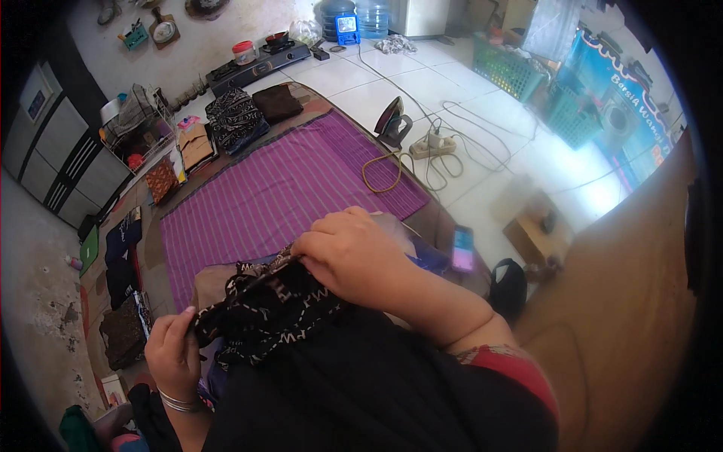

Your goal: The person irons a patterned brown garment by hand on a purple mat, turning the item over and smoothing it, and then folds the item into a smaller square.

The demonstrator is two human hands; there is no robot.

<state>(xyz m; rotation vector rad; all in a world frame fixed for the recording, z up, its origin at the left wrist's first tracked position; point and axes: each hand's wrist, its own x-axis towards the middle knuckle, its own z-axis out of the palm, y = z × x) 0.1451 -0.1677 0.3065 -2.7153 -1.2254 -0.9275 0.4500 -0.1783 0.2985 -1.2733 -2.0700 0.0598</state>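
Observation:
Both of my hands grip a black garment (265, 322) with pale printed lettering, stretched along its upper edge over my lap. My left hand (172, 347), with metal bangles at the wrist, pinches the garment's left end. Higher and to the right, my right hand (350, 254) holds the other end between thumb and fingers. Beyond them a purple striped cloth (271, 192) is spread flat on the patterned floor mat. An electric iron (393, 124) stands upright on its heel past the cloth's far right edge. Its yellowish cord (370, 181) loops onto the purple cloth.
A power strip (432, 148) and trailing cables lie right of the iron. A phone (462, 248) rests near my right forearm. Folded clothes (234, 118) line the mat's far edge, and more folded dark garments (121, 330) lie left. A gas stove (260, 65) and green baskets (502, 68) stand farther off.

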